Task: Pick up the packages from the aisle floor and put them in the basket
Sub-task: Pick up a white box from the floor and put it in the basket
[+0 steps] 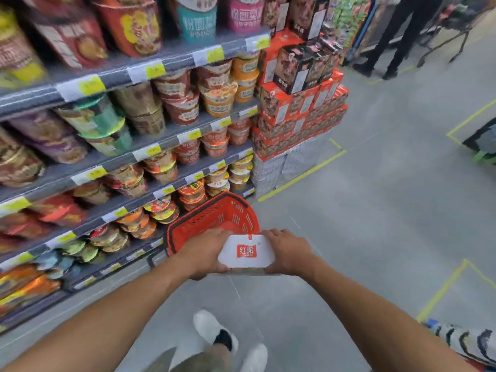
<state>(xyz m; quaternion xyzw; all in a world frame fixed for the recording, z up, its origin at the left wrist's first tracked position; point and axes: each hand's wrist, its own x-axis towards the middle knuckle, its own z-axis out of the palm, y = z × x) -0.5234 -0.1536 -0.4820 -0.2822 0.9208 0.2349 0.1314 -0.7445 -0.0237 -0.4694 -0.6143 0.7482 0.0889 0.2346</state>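
- Above the near rim of the red basket (214,221), a white package (245,252) with a red logo is being held.
- Its ends are being gripped by the left hand (205,253) and right hand (288,252).
- The basket is seemingly being rested on the grey floor (362,224) beside the shelves (150,154).

My package (246,251) is white with a red logo; the basket (214,221) is red, the floor (375,224) grey with yellow lines.

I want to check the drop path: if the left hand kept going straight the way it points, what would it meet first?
Probably the red basket: the left hand, gripping the white package, points at its near rim, though depth is unclear.
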